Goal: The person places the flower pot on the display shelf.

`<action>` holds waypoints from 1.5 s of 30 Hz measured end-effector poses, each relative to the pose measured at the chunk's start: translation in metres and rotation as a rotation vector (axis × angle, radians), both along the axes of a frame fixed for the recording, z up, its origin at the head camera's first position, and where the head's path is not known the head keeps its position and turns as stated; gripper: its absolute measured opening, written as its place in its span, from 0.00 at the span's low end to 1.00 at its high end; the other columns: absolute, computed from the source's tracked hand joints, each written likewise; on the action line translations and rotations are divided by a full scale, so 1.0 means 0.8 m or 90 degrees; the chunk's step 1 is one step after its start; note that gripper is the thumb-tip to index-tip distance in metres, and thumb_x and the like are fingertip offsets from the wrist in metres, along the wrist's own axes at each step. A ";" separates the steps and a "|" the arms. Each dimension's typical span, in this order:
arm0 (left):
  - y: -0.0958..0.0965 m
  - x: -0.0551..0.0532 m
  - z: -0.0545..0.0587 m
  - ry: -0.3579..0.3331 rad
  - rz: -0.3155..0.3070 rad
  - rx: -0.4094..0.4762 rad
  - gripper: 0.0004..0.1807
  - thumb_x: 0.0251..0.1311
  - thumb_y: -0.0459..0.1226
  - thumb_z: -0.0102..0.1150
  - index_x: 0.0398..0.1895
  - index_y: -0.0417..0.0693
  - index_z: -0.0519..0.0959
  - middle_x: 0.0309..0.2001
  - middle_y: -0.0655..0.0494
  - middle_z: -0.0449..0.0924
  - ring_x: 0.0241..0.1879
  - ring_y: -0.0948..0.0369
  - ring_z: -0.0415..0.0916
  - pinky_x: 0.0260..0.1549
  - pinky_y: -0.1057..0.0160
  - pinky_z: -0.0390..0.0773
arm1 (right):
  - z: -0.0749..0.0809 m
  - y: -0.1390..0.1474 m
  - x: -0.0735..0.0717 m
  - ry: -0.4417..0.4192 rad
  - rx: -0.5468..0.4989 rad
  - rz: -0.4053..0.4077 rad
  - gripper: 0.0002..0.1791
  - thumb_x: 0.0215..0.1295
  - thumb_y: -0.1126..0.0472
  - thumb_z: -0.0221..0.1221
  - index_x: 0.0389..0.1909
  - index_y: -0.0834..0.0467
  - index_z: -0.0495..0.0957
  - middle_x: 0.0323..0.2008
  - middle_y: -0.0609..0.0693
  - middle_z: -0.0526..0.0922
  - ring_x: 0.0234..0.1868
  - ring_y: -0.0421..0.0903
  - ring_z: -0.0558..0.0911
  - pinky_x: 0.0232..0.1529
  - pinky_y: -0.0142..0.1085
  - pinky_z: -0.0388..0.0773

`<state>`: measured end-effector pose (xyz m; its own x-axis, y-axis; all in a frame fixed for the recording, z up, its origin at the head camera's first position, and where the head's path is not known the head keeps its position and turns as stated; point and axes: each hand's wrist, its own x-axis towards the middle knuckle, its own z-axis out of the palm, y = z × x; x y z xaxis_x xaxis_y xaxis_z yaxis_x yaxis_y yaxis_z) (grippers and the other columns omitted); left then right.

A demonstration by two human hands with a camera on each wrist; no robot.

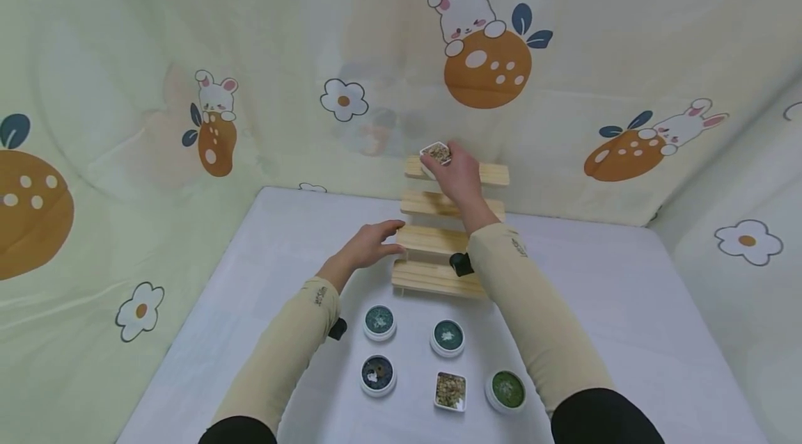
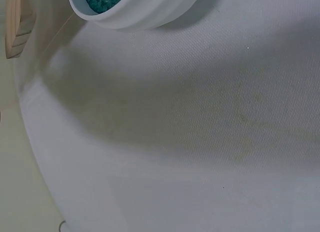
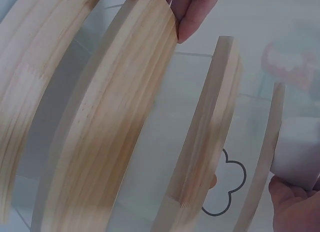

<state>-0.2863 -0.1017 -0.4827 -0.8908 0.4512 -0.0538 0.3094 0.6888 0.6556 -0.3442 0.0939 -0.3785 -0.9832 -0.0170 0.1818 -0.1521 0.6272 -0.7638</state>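
A four-tier wooden step stand is set at the back of the white table, against the printed curtain. Up at its top tier, my right hand holds a small square white pot with a brown-green crumbly filling. The right wrist view shows the side of that square pot right at the narrowest slat, with the fingers along its lower side. My left hand pinches the left end of the second tier from the bottom, thumb in front and fingers behind.
Nearer me on the table are round white pots with teal, another teal, dark and green fillings. Among them sits a second square pot. A curtain with rabbit prints encloses the table.
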 end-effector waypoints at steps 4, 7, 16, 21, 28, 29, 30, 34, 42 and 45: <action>0.001 0.000 0.002 0.001 -0.003 -0.004 0.34 0.65 0.44 0.61 0.71 0.42 0.64 0.68 0.45 0.68 0.65 0.50 0.68 0.65 0.55 0.69 | 0.001 -0.002 -0.002 0.011 0.010 -0.007 0.27 0.66 0.44 0.60 0.51 0.63 0.73 0.39 0.58 0.78 0.38 0.53 0.75 0.38 0.44 0.75; 0.001 0.000 0.002 0.004 -0.004 -0.008 0.34 0.65 0.44 0.61 0.71 0.42 0.64 0.68 0.45 0.68 0.65 0.50 0.68 0.65 0.55 0.68 | 0.001 -0.002 -0.002 0.007 0.009 -0.009 0.29 0.67 0.45 0.60 0.56 0.64 0.72 0.42 0.59 0.79 0.40 0.54 0.76 0.41 0.45 0.76; -0.001 0.001 0.001 0.004 -0.003 -0.012 0.34 0.65 0.45 0.61 0.71 0.42 0.64 0.68 0.45 0.68 0.66 0.50 0.68 0.66 0.54 0.68 | -0.003 -0.004 -0.002 0.001 0.000 -0.010 0.34 0.66 0.41 0.59 0.60 0.63 0.69 0.45 0.60 0.78 0.42 0.55 0.76 0.44 0.47 0.76; -0.001 0.001 0.002 0.008 -0.001 -0.014 0.34 0.65 0.45 0.61 0.71 0.42 0.64 0.68 0.45 0.68 0.65 0.50 0.68 0.65 0.54 0.68 | -0.007 -0.001 0.002 0.029 0.006 -0.022 0.34 0.65 0.40 0.60 0.56 0.64 0.67 0.40 0.60 0.76 0.40 0.56 0.75 0.42 0.48 0.75; -0.001 -0.001 0.002 0.014 -0.005 -0.018 0.35 0.64 0.45 0.62 0.71 0.42 0.65 0.67 0.45 0.69 0.65 0.50 0.69 0.65 0.55 0.68 | -0.013 0.011 0.017 0.045 0.009 -0.025 0.30 0.66 0.43 0.60 0.54 0.63 0.69 0.45 0.63 0.79 0.45 0.60 0.76 0.45 0.52 0.75; -0.001 -0.001 0.001 0.014 -0.006 -0.019 0.35 0.64 0.45 0.62 0.71 0.42 0.65 0.67 0.45 0.69 0.65 0.50 0.69 0.65 0.55 0.68 | -0.014 0.014 0.020 0.042 0.008 -0.025 0.31 0.66 0.42 0.60 0.56 0.63 0.69 0.46 0.64 0.79 0.46 0.62 0.76 0.46 0.54 0.75; -0.001 -0.002 0.001 0.017 -0.006 -0.019 0.35 0.64 0.46 0.62 0.70 0.42 0.65 0.67 0.45 0.69 0.65 0.50 0.69 0.65 0.55 0.68 | -0.015 0.017 0.022 0.041 0.006 -0.024 0.33 0.66 0.42 0.60 0.59 0.64 0.68 0.50 0.65 0.78 0.49 0.63 0.76 0.49 0.54 0.75; -0.004 -0.004 -0.002 0.035 -0.016 -0.014 0.34 0.65 0.46 0.62 0.70 0.40 0.66 0.66 0.44 0.70 0.64 0.49 0.70 0.64 0.54 0.70 | -0.022 0.030 0.035 0.025 0.000 -0.015 0.40 0.67 0.40 0.57 0.68 0.64 0.63 0.61 0.67 0.73 0.59 0.62 0.74 0.59 0.51 0.74; -0.005 -0.005 -0.005 0.043 -0.024 -0.011 0.35 0.65 0.46 0.62 0.70 0.40 0.65 0.66 0.43 0.70 0.63 0.48 0.71 0.63 0.53 0.71 | -0.041 0.052 0.071 0.027 -0.044 0.009 0.39 0.68 0.42 0.57 0.73 0.59 0.60 0.72 0.55 0.62 0.68 0.55 0.69 0.66 0.43 0.69; -0.006 -0.006 -0.006 0.038 -0.025 -0.011 0.35 0.65 0.46 0.61 0.70 0.40 0.65 0.67 0.43 0.69 0.63 0.49 0.70 0.63 0.54 0.71 | -0.048 0.059 0.086 0.022 -0.046 0.020 0.39 0.68 0.42 0.58 0.73 0.57 0.61 0.72 0.54 0.63 0.67 0.56 0.69 0.66 0.43 0.70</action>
